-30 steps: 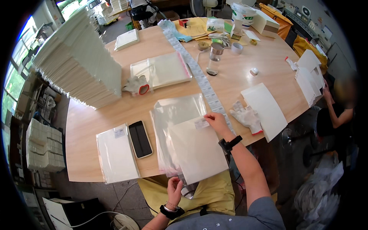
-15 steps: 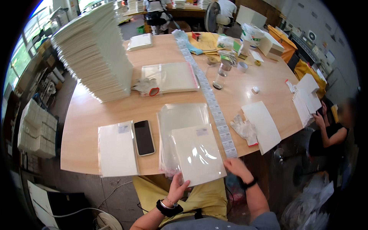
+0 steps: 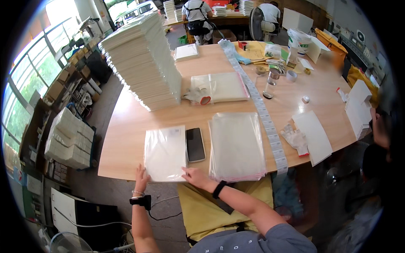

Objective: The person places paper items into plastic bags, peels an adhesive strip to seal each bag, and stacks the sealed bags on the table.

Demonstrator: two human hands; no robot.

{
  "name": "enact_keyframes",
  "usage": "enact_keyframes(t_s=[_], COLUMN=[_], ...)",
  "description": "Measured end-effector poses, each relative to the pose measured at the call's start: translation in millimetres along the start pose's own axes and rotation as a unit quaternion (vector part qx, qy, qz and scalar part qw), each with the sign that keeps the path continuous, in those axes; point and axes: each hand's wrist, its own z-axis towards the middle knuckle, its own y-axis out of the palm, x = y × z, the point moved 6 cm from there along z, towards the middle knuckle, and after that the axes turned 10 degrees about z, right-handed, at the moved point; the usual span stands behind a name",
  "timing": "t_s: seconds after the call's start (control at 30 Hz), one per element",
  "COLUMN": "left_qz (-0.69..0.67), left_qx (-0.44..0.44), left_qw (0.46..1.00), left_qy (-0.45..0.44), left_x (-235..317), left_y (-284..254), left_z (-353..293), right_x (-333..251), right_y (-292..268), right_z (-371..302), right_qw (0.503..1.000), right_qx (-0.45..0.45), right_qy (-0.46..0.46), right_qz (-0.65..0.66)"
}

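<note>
A flat white pack in a clear sleeve (image 3: 164,149), with a small label near its top right, lies at the table's near left edge. My left hand (image 3: 141,178) touches its lower left side, fingers stretched along the edge. At the lower right corner, the fingertips of my right hand (image 3: 196,176) rest on the sleeve, forefinger extended. A dark phone (image 3: 195,145) lies close along the pack's right side. Right of the phone is a pile of clear plastic sleeves (image 3: 236,145). A long strip of printed labels (image 3: 266,120) runs past them to the near edge.
A tall stack of white sheets (image 3: 143,63) stands at the left back. Behind the sleeves lie a glove (image 3: 197,97) and another wrapped pile (image 3: 223,87). Rightward are a glass jar (image 3: 271,84), a second glove (image 3: 295,140) and white card (image 3: 313,137). A co-worker sits at far right.
The wrapped pack I held over the sleeves now lies on the left, where a similar pack lay. Both hands moved left with it. My view has shifted left.
</note>
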Motion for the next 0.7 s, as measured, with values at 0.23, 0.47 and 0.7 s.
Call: enact_keyframes(t_s=[0.23,0.47,0.7], left_qz=[-0.061,-0.047,-0.131], left_qx=[0.046,0.197,-0.100], left_qw=[0.995,0.979,0.962], left_qy=[-0.058,0.017,0.217], left_x=[-31.7,91.8,286.2], left_y=[25.2,-9.2,105.0], left_z=[1.7,-23.5,-23.6], right_x=[-14.3,-4.2,57.0], right_y=[-3.4,-189.8,-426.9], right_z=[1.5,-136.3,-399.4], right_qw=[0.995,0.885,0.619], right_qx=[-0.033,0.201,0.748], right_qy=[0.073,0.210,0.124], right_qz=[-0.052,0.365,0.204])
